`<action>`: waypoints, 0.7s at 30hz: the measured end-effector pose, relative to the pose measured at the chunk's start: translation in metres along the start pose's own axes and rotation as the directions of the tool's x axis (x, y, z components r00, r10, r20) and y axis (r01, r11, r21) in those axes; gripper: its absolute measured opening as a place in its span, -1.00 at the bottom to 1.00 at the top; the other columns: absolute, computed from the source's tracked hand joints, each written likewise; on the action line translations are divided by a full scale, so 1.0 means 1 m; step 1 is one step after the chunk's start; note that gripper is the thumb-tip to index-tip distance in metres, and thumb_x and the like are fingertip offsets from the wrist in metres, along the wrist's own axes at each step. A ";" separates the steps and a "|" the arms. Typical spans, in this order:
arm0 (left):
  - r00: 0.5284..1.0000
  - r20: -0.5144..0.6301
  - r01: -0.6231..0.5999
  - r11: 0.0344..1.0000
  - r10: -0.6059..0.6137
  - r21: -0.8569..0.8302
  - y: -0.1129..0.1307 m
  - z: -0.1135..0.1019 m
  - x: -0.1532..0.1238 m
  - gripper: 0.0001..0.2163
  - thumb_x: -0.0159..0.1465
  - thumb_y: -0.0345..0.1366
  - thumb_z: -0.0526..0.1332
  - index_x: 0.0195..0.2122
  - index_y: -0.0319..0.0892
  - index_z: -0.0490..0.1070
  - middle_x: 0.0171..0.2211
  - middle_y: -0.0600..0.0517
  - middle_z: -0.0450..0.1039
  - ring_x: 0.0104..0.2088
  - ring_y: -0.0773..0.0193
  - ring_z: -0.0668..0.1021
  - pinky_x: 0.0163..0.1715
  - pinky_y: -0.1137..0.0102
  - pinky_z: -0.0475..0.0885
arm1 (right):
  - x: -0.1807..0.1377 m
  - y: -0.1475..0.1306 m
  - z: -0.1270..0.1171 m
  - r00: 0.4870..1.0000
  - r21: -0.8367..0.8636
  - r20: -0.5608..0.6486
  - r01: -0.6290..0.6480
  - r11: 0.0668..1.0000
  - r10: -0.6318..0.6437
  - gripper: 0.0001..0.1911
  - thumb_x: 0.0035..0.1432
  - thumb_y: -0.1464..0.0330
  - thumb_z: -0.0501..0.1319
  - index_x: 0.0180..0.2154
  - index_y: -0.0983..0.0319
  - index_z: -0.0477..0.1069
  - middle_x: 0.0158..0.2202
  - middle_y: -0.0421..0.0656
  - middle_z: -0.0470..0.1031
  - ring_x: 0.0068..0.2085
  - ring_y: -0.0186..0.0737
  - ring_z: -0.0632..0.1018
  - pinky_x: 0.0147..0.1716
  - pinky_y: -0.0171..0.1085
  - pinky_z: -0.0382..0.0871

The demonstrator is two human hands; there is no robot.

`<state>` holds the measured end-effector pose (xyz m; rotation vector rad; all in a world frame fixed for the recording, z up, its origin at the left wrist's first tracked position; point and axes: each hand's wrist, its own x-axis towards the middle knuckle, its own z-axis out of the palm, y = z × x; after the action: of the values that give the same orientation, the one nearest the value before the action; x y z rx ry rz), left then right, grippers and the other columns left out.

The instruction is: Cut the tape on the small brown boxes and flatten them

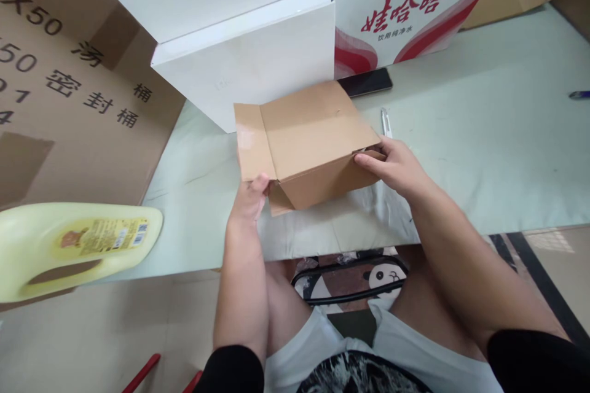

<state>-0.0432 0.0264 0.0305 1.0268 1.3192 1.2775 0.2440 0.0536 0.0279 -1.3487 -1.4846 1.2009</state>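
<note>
Between my hands is a small brown cardboard box point(318, 129), tilted over the table with a flap sticking out at its left end. My left hand point(252, 196) pinches the lower corner of that left flap, thumb on top. At the right end, my right hand point(391, 163) grips the box by its edge and a side flap, with the thumb along the near side. The inside of the box is hidden. Just beyond my right hand lies a utility knife point(386, 121), partly covered by the hand. A dark phone point(366, 82) rests behind the box.
White boxes point(249, 55) and a white carton with red lettering point(405, 18) stand at the back. A large brown carton point(69, 73) and a pale yellow bottle point(83, 245) are on the left. A pen point(579, 95) lies at the far right of the table point(498, 135).
</note>
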 end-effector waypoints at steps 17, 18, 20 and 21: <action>0.930 0.211 0.266 0.948 -0.299 0.174 0.020 -0.037 -0.010 -0.56 -0.06 -0.06 0.56 -0.27 -0.13 0.46 -0.68 0.08 0.45 -0.74 0.30 0.41 -0.79 0.46 0.21 | 0.004 0.008 0.000 0.966 0.448 0.126 -0.260 0.855 0.227 -0.53 -0.01 -0.10 0.37 -0.26 0.11 0.47 -0.29 -0.09 0.62 -0.23 -0.03 0.64 -0.39 -0.17 0.53; 0.910 0.294 0.251 0.953 -0.292 0.168 0.021 -0.040 -0.012 -0.55 -0.07 -0.07 0.56 -0.26 -0.14 0.47 -0.66 0.05 0.48 -0.70 0.26 0.45 -0.76 0.43 0.27 | 0.003 0.007 -0.001 0.954 0.442 0.123 -0.300 0.845 0.274 -0.58 -0.02 -0.03 0.39 -0.26 0.10 0.47 -0.28 -0.10 0.63 -0.25 -0.03 0.64 -0.41 -0.16 0.54; 0.921 0.332 0.168 0.976 -0.205 0.137 0.020 -0.043 -0.011 -0.57 -0.08 -0.10 0.57 -0.27 -0.14 0.50 -0.56 -0.03 0.56 -0.59 0.17 0.56 -0.63 0.35 0.44 | 0.003 0.005 -0.003 0.937 0.433 0.130 -0.347 0.832 0.323 -0.63 -0.05 0.11 0.42 -0.20 0.09 0.47 -0.23 -0.12 0.65 -0.27 -0.05 0.65 -0.44 -0.15 0.56; 0.948 0.284 0.109 0.985 -0.142 0.131 0.018 -0.043 -0.008 -0.58 -0.08 -0.10 0.57 -0.27 -0.14 0.52 -0.48 -0.05 0.60 -0.50 0.14 0.61 -0.53 0.30 0.52 | 0.002 0.003 -0.004 0.937 0.434 0.134 -0.349 0.831 0.324 -0.62 -0.06 0.15 0.42 -0.17 0.08 0.47 -0.20 -0.14 0.65 -0.29 -0.07 0.65 -0.46 -0.16 0.56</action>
<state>-0.0853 0.0132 0.0469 1.1436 1.2167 0.9229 0.2485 0.0560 0.0255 -1.2835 -0.9286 1.6987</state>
